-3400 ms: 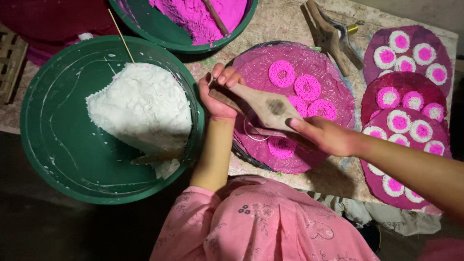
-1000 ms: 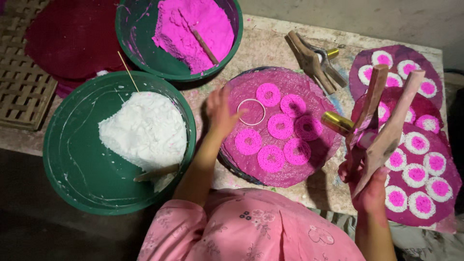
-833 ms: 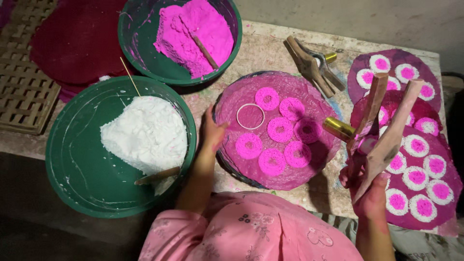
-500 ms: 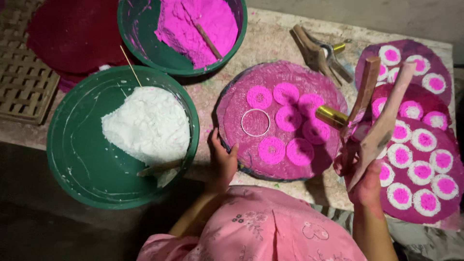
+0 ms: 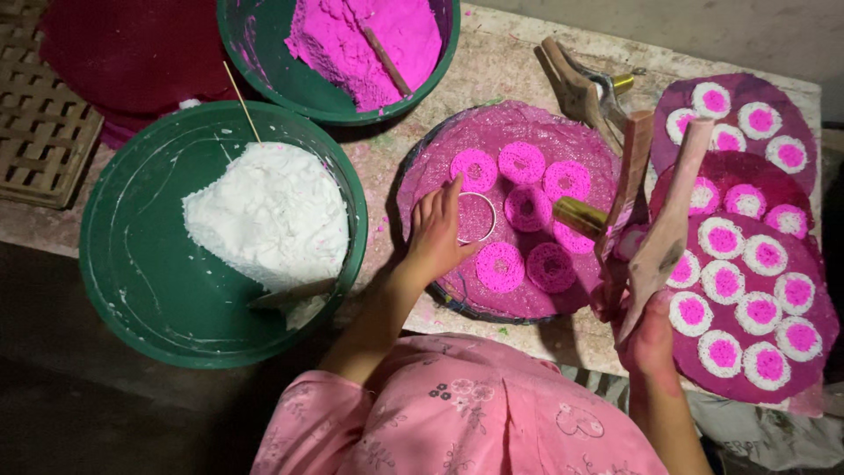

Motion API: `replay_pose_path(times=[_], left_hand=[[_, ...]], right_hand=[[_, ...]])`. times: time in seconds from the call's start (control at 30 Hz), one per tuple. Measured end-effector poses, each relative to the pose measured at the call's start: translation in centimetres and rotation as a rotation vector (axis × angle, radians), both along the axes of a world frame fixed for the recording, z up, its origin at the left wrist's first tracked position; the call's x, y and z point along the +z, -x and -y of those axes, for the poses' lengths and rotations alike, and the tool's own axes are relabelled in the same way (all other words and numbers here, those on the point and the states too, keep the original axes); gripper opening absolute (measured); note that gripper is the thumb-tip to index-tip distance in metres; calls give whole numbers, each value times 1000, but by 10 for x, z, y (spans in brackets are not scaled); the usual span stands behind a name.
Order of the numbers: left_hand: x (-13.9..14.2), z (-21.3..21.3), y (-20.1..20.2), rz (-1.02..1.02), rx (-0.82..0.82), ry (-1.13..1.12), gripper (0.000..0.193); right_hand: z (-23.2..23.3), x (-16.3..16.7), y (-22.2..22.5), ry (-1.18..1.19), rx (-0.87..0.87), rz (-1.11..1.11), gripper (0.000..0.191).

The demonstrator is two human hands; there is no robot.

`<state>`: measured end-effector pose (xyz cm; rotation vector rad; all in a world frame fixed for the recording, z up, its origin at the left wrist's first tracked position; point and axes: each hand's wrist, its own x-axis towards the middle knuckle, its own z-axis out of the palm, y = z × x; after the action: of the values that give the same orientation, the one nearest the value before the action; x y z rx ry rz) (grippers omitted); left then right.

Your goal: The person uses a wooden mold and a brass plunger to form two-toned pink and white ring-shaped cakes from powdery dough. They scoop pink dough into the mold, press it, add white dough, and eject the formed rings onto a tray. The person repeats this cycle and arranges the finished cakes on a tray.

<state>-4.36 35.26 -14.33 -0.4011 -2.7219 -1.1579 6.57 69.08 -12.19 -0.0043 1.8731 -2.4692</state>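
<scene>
My left hand (image 5: 437,236) rests with fingers spread on the round pink tray (image 5: 422,176), its fingertips at a thin metal ring (image 5: 476,217). Several pink lacy discs (image 5: 522,163) lie on that tray around the ring. My right hand (image 5: 650,339) grips the handles of a wooden press (image 5: 658,220) with a brass cylinder (image 5: 578,215); the press stands upright over the tray's right edge.
A green bowl (image 5: 132,273) at left holds white dough (image 5: 268,213) and a thin stick. A second green bowl (image 5: 290,84) behind holds pink dough. Dark pink trays (image 5: 822,290) with pink-and-white discs (image 5: 730,281) lie at right. Another wooden press (image 5: 582,90) lies behind. A woven mat (image 5: 40,114) is far left.
My left hand moved back toward me and then forward onto the tray beside the metal ring. The wooden press stayed upright in my right hand.
</scene>
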Motion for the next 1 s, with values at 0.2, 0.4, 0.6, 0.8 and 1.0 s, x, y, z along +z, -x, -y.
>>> replay_pose_path(times=[0.2, 0.4, 0.6, 0.8, 1.0], left_hand=[[3, 0, -6, 57, -25, 40, 123], [31, 2, 28, 352, -184, -1231, 108], [36, -1, 63, 423, -768, -2264, 58], [16, 22, 84, 333, -480, -2380, 50], [-6, 42, 82, 276, -367, -2315, 49]], right_hand=[[-1, -5, -5, -91, -21, 12, 70], [2, 19, 44, -624, 359, 123, 74], [53, 85, 112, -659, 695, 768, 65], [111, 124, 141, -1225, 664, 390, 73], [138, 115, 139, -1250, 705, 147, 75]])
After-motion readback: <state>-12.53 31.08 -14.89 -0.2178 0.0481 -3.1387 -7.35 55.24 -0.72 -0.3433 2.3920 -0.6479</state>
